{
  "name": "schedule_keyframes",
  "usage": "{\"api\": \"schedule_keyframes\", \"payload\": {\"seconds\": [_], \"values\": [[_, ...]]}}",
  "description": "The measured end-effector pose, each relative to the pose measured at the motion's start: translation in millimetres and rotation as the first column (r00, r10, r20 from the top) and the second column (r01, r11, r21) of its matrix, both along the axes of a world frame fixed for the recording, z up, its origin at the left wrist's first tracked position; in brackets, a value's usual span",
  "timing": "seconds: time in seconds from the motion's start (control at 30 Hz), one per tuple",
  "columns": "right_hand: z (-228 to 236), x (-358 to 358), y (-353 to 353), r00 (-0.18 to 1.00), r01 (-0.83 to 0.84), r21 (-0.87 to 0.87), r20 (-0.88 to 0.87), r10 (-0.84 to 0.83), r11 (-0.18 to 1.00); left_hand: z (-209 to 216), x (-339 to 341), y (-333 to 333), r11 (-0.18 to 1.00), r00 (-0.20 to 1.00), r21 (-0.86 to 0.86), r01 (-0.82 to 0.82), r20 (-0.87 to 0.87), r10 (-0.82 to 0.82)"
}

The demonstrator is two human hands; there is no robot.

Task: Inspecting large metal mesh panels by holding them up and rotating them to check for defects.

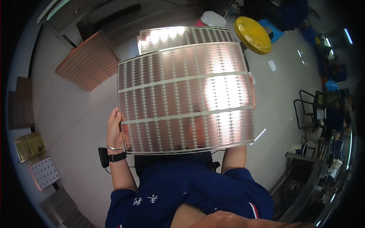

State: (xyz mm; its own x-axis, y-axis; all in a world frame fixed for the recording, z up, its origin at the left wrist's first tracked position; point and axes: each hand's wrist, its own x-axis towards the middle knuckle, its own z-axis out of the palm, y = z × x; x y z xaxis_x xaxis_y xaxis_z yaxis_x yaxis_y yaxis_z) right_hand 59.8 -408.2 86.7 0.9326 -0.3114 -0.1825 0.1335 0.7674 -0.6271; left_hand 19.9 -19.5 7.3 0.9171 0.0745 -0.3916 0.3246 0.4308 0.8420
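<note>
Main item: one patterned sheet, coppery, oblong, three bands of looped marks divided by pale strips; bright glare toward 3 o'clock.
Position of main item: centre of view, raised in front of the person, above the floor.
Left hand: left hand, at the sheet's edge between 8 and 9 o'clock; grip holding that edge.
Right hand: right hand, at the 3 o'clock edge; grip holding the sheet, fingers mostly hidden behind it.
Left wrist: one bracelet, silvery; one strap, black.
Second sheet: similar sheet, at 12 o'clock, partly covered by the first.
Copper panel: copper panel, tilted, at 10 o'clock.
Round item: yellow disc, shiny covering, between 1 and 2 o'clock.
Seating: chair, dark frame, at 3 o'clock.
Wall side: white panel, dark-spotted, at 8 o'clock.
</note>
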Motion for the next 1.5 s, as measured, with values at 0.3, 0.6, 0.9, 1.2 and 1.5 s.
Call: {"api": "schedule_keyframes", "payload": {"seconds": [0.3,0.6,0.9,1.2,1.5], "values": [[-23.1,-1.5,-16.6,0.997,-0.068,0.041,0.031,0.067,0.997,-14.4,-4.0,7.1,0.995,0.996,0.049,-0.088,-0.010,0.088],[-23.4,-10.3,-22.7,0.994,-0.103,-0.382,-0.084,0.076,0.918,-20.3,-8.4,15.1,0.975,0.981,0.115,-0.192,-0.001,0.193],[-23.1,-17.0,-32.4,0.928,-0.358,-0.399,-0.048,0.370,0.845,-32.2,-11.9,37.3,0.983,0.975,0.053,-0.176,0.144,0.167],[-22.9,-18.9,-37.7,0.923,-0.380,-0.586,-0.189,0.335,0.716,-15.3,-16.0,31.2,0.957,0.945,-0.010,-0.291,0.152,0.289],[-28.8,-19.9,-46.8,0.968,-0.229,-0.658,-0.231,0.097,0.717,1.8,-14.1,18.9,0.956,0.957,-0.277,-0.099,0.236,0.168]]}}
